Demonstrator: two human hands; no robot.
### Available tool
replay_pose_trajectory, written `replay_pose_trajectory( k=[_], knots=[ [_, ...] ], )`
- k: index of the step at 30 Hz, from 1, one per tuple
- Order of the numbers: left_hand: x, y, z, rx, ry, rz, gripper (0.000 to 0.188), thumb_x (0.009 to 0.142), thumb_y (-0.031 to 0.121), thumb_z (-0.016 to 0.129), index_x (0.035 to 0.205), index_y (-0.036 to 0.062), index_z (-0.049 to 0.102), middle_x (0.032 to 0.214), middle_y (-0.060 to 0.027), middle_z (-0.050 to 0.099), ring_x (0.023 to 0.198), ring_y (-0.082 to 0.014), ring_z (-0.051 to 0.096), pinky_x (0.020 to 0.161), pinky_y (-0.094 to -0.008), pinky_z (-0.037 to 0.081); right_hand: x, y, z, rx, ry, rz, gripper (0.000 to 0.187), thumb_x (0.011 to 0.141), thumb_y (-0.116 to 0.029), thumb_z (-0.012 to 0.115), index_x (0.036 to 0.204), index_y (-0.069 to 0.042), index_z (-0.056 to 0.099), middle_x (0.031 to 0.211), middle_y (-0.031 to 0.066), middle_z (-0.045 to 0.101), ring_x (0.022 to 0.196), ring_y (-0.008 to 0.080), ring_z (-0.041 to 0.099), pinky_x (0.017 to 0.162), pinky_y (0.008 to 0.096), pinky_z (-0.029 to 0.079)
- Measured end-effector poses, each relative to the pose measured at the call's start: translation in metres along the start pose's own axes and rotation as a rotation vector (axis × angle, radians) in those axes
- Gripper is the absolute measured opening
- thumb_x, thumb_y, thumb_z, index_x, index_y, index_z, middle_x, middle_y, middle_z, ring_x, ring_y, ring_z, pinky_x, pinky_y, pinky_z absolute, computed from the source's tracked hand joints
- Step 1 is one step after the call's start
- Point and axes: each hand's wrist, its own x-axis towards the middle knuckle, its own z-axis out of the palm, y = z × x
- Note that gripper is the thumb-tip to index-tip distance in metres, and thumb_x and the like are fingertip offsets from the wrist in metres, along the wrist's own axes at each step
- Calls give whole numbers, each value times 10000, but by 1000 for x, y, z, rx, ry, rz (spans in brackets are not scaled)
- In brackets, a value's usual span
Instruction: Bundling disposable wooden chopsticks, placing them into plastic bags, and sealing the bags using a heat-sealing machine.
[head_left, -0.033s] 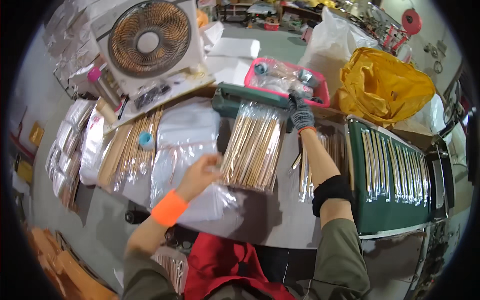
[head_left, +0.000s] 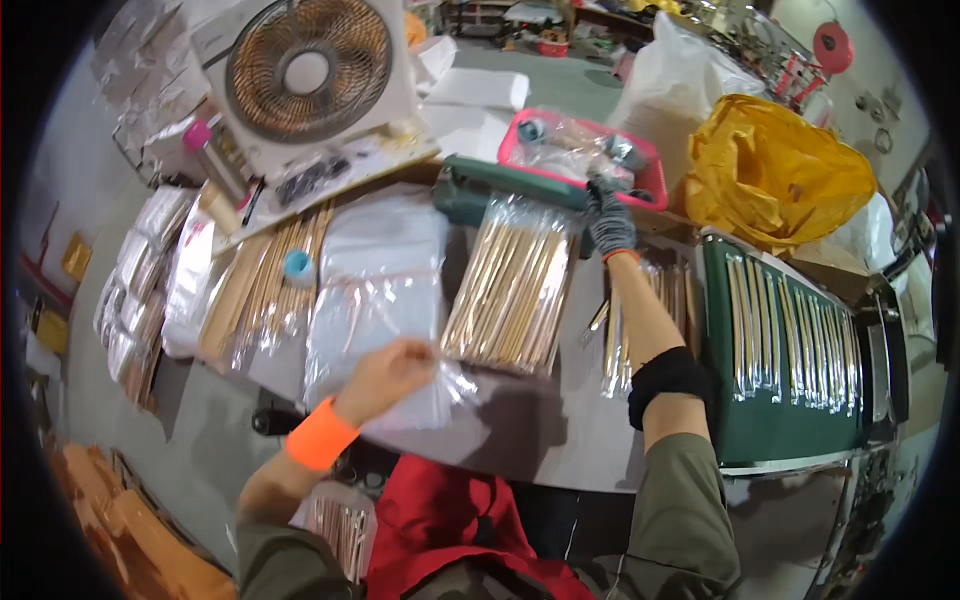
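Note:
A clear plastic bag packed with thin wooden sticks lies on the table in front of me. Its upper end reaches the long green bag sealer. My right hand, in a grey knitted glove, is closed over the right end of the sealer's bar. My bare left hand, with an orange wristband, hovers beside the bag's lower left corner, fingers drawn together; what is in them, if anything, I cannot make out. Under and behind it lies a stack of flat clear bags.
A box fan stands at the back left. Loose sticks and a blue tape roll lie left. A pink basket sits behind the sealer. Right are a yellow sack and wrapped sticks on a green board.
My left hand has moved down and left, away from the filled bag's edge. My right hand stays on the sealer. The whole view has shifted slightly.

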Motion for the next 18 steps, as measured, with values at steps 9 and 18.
replay_pose_trajectory(
  k=[9,18],
  knots=[
    [-365,-50,10,666,-400,-403,450,801,335,618,1091,15,493,916,-178,613,820,-347,617,721,-406,490,-36,-19,24,26,-107,147,800,766,-242,717,1377,-34,244,1343,168,368,1140,241,449,931,366,420],
    [-402,-44,45,648,-225,-219,471,794,277,587,1179,52,436,984,-151,592,893,-326,603,733,-408,503,-200,-219,-14,1041,-534,379,625,648,-50,719,1217,-11,462,968,93,610,744,199,621,644,330,539]
  ],
)
